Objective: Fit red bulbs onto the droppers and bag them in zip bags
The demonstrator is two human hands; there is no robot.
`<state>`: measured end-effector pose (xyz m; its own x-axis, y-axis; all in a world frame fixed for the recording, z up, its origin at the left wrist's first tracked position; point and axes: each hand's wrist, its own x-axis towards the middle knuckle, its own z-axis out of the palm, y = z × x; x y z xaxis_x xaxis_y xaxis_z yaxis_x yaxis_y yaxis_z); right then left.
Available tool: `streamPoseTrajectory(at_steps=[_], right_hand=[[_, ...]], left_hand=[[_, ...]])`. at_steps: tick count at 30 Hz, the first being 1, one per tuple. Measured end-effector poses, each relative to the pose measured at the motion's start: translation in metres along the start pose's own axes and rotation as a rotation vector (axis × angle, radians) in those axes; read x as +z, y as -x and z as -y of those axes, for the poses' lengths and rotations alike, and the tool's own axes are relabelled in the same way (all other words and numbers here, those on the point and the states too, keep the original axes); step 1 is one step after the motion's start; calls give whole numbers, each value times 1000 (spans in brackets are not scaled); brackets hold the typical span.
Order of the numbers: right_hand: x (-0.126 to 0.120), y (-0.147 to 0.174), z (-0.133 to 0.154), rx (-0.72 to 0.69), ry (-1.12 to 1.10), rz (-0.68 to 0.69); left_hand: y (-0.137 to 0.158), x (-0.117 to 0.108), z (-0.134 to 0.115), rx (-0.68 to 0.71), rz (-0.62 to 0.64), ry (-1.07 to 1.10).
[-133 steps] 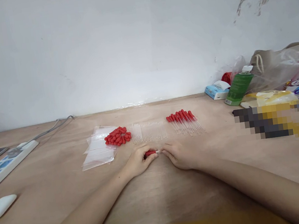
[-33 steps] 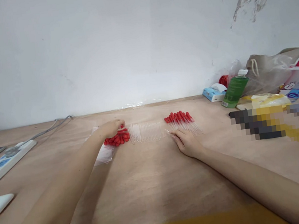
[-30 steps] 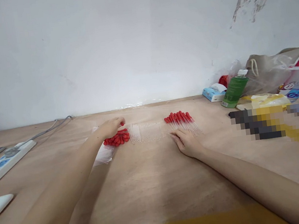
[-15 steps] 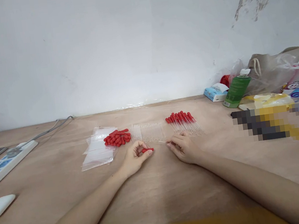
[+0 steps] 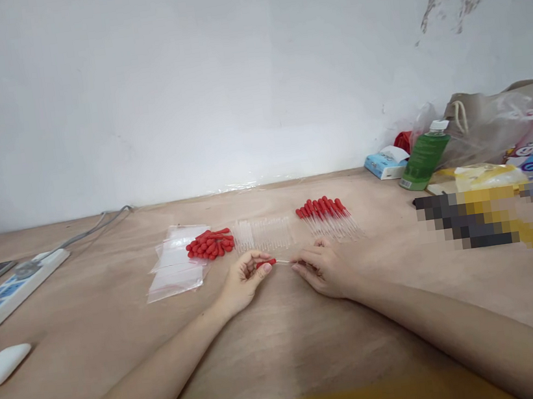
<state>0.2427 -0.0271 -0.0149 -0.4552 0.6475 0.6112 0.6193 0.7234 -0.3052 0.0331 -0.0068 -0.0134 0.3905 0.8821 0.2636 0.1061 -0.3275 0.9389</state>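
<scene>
Left hand: (image 5: 247,279) thumb and fingers closed in a pinch on a red bulb (image 5: 267,263), palm side partly open, the bulb's end poking out toward the right.
Right hand: (image 5: 326,271) fingertips drawn together on a thin clear tube (image 5: 282,262), most of its length hidden in the grip.
Bulb and tube: both just above or on the counter (image 5: 249,365), between the two hands, roughly in line; tube end at the bulb's mouth – cannot tell whether it is inside.
Bulb, handling: looks like rubber; probably light, soft and grippy, likely to squash under a hard pinch. Best held near the mouth, where it should bend least.
Tube, handling: looks thin and stiff, glass or hard plastic, can't say which. Likely light, smooth, apt to roll; if glass, it could snap under side load. Best held close to the joining end, pushed straight.
Heap: loose red bulbs (image 5: 208,245) lying partly on clear plastic bags (image 5: 176,280), left of the tubes.
Row: bare clear tubes (image 5: 264,234) side by side beyond the hands – likely easiest lifted singly by one end.
Fan: red-topped tubes (image 5: 327,214) laid out beyond the right hand.
</scene>
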Motion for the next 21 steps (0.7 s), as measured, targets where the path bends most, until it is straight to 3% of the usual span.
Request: streamPoseTrajectory(at_steps=[6, 16, 21], right_hand=[[0, 0, 2, 24, -19, -39], [-3, 0, -4, 28, -40, 143], [-6, 1, -11, -36, 12, 181]], left_hand=[[1, 2, 2, -53, 29, -16], [8, 4, -3, -7, 113, -206], [12, 5, -6, 7, 169, -329]])
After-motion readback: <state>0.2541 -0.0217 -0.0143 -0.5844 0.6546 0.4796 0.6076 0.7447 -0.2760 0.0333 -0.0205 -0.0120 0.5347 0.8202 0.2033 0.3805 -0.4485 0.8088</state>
